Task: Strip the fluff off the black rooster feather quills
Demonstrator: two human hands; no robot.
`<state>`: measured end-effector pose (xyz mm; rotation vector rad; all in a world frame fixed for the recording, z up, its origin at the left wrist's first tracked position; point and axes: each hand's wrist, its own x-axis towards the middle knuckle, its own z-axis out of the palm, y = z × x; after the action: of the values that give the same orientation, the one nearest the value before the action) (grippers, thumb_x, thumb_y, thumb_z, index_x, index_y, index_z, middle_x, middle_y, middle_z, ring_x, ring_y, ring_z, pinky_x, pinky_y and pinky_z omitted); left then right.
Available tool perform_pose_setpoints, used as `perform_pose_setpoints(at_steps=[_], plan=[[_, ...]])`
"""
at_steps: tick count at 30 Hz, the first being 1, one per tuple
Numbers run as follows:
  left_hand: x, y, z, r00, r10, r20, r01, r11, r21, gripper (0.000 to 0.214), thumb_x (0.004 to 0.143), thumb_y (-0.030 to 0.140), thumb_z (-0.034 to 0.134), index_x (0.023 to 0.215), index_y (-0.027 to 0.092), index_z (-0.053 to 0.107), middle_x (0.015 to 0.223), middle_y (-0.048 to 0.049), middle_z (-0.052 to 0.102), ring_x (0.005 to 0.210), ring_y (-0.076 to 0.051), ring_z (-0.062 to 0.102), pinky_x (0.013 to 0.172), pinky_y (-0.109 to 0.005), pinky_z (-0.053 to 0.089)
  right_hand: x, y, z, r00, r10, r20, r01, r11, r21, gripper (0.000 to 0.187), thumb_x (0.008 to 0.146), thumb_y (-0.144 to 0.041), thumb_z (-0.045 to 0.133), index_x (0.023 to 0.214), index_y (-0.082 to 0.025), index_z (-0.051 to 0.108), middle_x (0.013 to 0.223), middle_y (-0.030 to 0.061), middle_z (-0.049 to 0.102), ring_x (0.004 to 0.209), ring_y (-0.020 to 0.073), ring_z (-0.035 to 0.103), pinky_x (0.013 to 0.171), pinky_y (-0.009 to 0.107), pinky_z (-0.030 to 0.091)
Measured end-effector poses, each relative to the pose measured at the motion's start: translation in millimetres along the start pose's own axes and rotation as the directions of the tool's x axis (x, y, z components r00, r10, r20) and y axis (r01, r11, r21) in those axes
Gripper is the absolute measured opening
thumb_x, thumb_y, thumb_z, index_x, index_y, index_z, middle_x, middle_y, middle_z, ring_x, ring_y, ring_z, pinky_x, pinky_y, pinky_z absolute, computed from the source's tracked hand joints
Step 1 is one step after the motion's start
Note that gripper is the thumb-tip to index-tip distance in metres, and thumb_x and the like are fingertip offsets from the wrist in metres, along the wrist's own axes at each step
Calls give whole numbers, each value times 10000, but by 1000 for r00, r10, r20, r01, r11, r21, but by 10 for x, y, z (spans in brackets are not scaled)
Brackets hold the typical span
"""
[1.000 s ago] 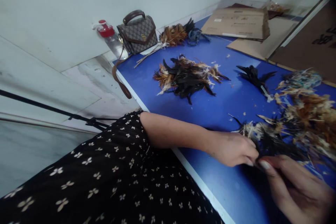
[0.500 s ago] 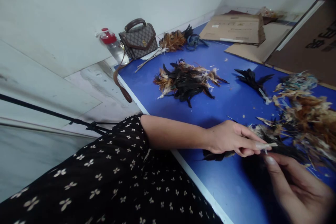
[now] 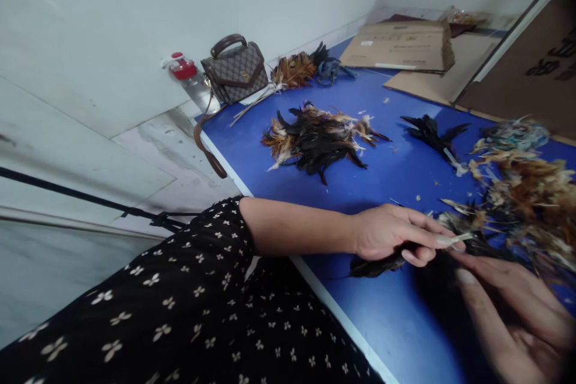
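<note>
Since half a second ago the left hand (image 3: 396,234) has barely shifted, though its fingers have drawn in closer around the black feather (image 3: 375,265), and the right hand (image 3: 508,306) has slid a little lower toward the frame's corner. Left forearm lies bare and nearly level across the edge of the blue tabletop (image 3: 369,192), wrist straight, forefinger stretched out long and thumb under it, pinched together on the pale quill end of the feather; the dark vane trails back beneath the palm and rests just over the tabletop. Right hand sits palm up, fingers loosely spread and pointing toward the left fingertips, close to them; whether it touches the quill is hard to say, as the corner is dim and blurred. Just beyond both hands lies a loose heap of brown and black feathers (image 3: 526,204). Farther back a sorted feather pile (image 3: 319,138) rests mid-tabletop, with a patterned handbag (image 3: 234,69) and a red-capped bottle (image 3: 189,75) at the far corner.
</note>
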<state>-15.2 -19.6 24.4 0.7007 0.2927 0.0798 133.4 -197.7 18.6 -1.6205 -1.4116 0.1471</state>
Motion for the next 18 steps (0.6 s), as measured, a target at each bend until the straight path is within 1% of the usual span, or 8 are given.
perform_pose_setpoints(at_steps=[3,5,7,9,11,13,15,18], plan=[[28,-22,-6,999,-34,-5,34,999,-32,102,900,173,884,939,104,819,847,-50,716,609,-70,454,562,-282,238,-14,25,60,1000,-15,-1,15,1000,5,243,994,-459,813,1208,-362,875,1138,26,807,940,216,767,788,378,582],[36,-41,-16,999,-44,1,44,998,-37,139,880,196,919,941,111,827,829,-47,710,633,-84,495,576,-280,276,-61,77,102,999,34,9,-35,998,49,290,966,-463,842,1232,-355,884,1131,30,805,930,220,765,779,358,611],[40,-58,-33,999,-44,-2,44,999,-25,184,861,233,956,940,121,833,778,-38,692,666,-105,543,599,-276,323,-125,155,135,990,141,1,-140,983,119,371,911,-476,896,1260,-349,888,1200,41,814,1009,245,786,833,341,662],[44,-72,-53,998,-52,-27,53,999,4,218,838,250,985,941,131,835,775,-41,704,705,-125,597,628,-275,378,-186,236,159,962,271,-32,-263,951,161,409,852,-506,950,1220,-335,899,1298,44,820,1114,259,804,960,317,687],[50,-82,-72,996,-68,-57,70,997,34,242,822,258,1003,950,140,835,808,-51,733,746,-140,646,671,-285,439,-224,294,176,922,382,-58,-368,914,169,395,820,-555,971,1123,-311,905,1329,35,828,1152,235,813,1055,249,645],[53,-89,-85,996,-64,-69,68,996,56,264,817,276,1011,967,147,836,834,-56,751,771,-148,673,712,-302,483,-232,313,191,896,440,-61,-425,889,169,403,807,-601,970,1060,-295,896,1314,27,837,1142,203,820,1073,174,591],[50,-95,-88,997,-44,-66,49,996,74,306,789,293,1033,971,147,835,848,-57,755,780,-144,670,719,-303,478,-216,298,204,890,450,-67,-434,884,174,419,792,-619,972,1036,-289,885,1298,28,839,1108,195,824,1045,148,585],[37,-103,-78,997,-26,-73,32,996,87,400,696,307,1087,954,135,833,869,-57,741,787,-123,616,682,-285,392,-183,260,209,888,452,-83,-434,885,170,431,775,-630,976,992,-276,861,1252,29,834,1025,173,811,993,124,588]])
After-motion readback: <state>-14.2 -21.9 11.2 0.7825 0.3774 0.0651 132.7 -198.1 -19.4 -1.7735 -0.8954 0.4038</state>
